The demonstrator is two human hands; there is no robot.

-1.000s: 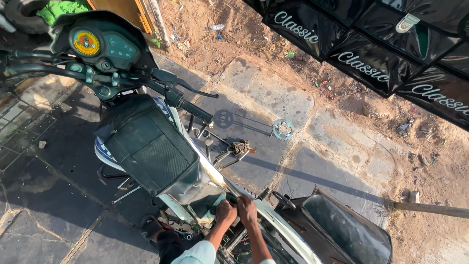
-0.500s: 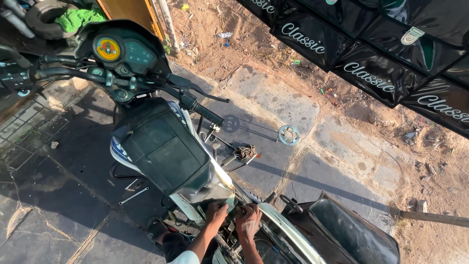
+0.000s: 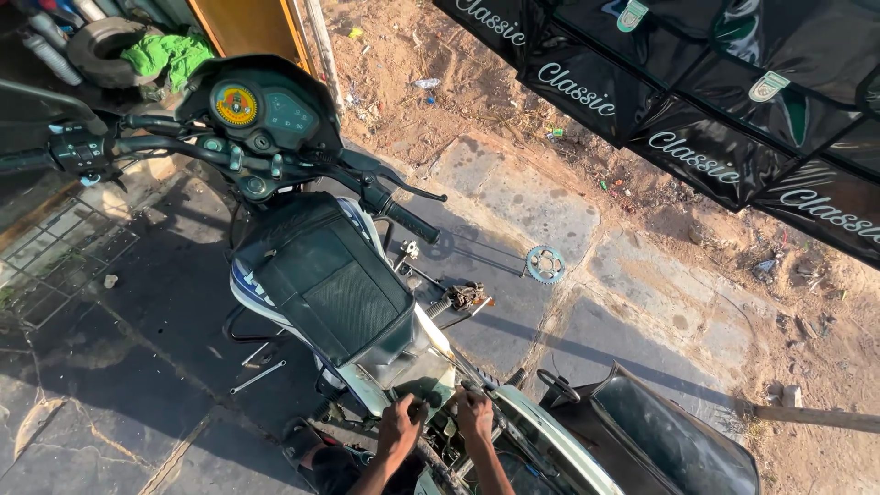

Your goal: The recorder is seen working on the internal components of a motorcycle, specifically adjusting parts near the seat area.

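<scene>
Both hands work side by side on the motorcycle's exposed grey metal frame (image 3: pixel 440 417) behind the black padded tank cover (image 3: pixel 335 284). The left hand (image 3: pixel 401 429) and right hand (image 3: pixel 474 415) curl closed over small parts there; what they hold I cannot tell.

One motorcycle (image 3: pixel 330 293) across the middle of the frame, with one round yellow dial (image 3: pixel 236 105), one handlebar grip (image 3: pixel 410 222) and one black tank cover (image 3: pixel 332 280); two hands, left hand (image 3: pixel 400 429) and right hand (image 3: pixel 474 417), at the lower centre on the frame behind the tank. One toothed sprocket (image 3: pixel 545 265) on the paving right of centre, one spanner (image 3: pixel 258 377) on the dark ground at lower left, one tyre (image 3: pixel 108 48) and one green cloth (image 3: pixel 170 52) at upper left. Around five black seat covers (image 3: pixel 697 101) hanging along the upper right, one black seat (image 3: pixel 669 440) at lower right.
</scene>
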